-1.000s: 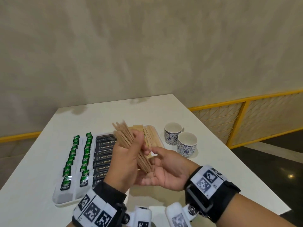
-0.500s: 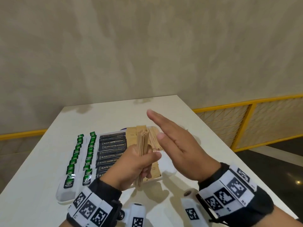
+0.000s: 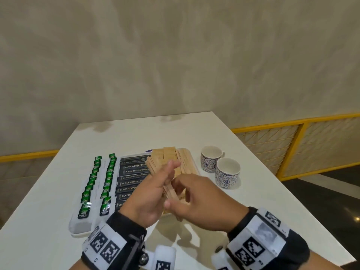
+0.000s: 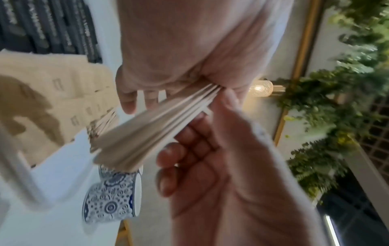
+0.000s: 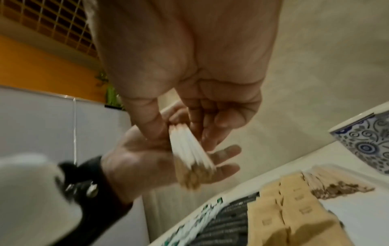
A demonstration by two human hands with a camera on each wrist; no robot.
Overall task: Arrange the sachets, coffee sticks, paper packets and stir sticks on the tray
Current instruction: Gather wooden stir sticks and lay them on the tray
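Note:
A bundle of wooden stir sticks [image 3: 153,166] is held tilted over the tray's near right part. My left hand [image 3: 167,172] holds it, thumb across the top, the sticks [image 5: 189,149] lying on the palm. My right hand [image 3: 174,193] pinches the bundle's near end [image 4: 147,133] between thumb and fingers. On the white tray [image 3: 78,228] lie two rows of green sachets [image 3: 93,182], a stack of black coffee sticks [image 3: 134,170], brown paper packets [image 3: 169,152] and more stir sticks [image 3: 186,162] at its right edge. My hands hide the tray's near right corner.
Two blue-patterned white cups [image 3: 211,158] [image 3: 227,172] stand on the white table right of the tray, close to my right hand. A yellow-framed railing [image 3: 292,121] runs beyond the table's right edge. The table's far half is bare.
My right hand, flat and raised beside the bundle half a second ago, has dropped and taken hold of the sticks' near end. The bundle has tilted from upright to slanting away.

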